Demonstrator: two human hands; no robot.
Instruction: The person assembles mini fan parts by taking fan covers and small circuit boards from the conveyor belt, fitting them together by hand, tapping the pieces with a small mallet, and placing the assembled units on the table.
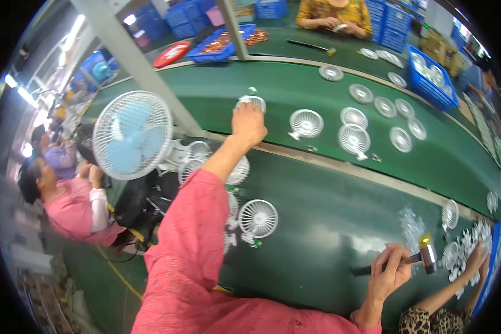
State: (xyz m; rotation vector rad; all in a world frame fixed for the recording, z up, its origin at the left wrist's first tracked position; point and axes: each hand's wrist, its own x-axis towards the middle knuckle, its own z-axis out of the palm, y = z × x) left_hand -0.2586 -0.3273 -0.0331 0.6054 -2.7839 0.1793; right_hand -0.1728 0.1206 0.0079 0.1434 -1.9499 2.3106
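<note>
My left arm reaches forward to the green conveyor belt (206, 89). There my left hand (249, 125) is closed on a small white round fan housing (256, 101), its fingertips mostly hidden from view. In my right hand (391, 271), low on the right, is a hammer (428, 254) with a metal head and a yellow face, its dark handle passing through my fist. On the worktable between my arms lies a white slotted fan housing (258, 218) with a small green circuit board (255, 243) beside it. More white housings (239, 171) sit partly behind my left forearm.
Several white fan housings (307, 123) and round covers (384, 107) lie along the belt. A caged desk fan (132, 135) and a grey post (133, 61) stand at left. Clear plastic pieces (411, 225) lie near the hammer. A co-worker's hands (476, 259) handle white parts at right.
</note>
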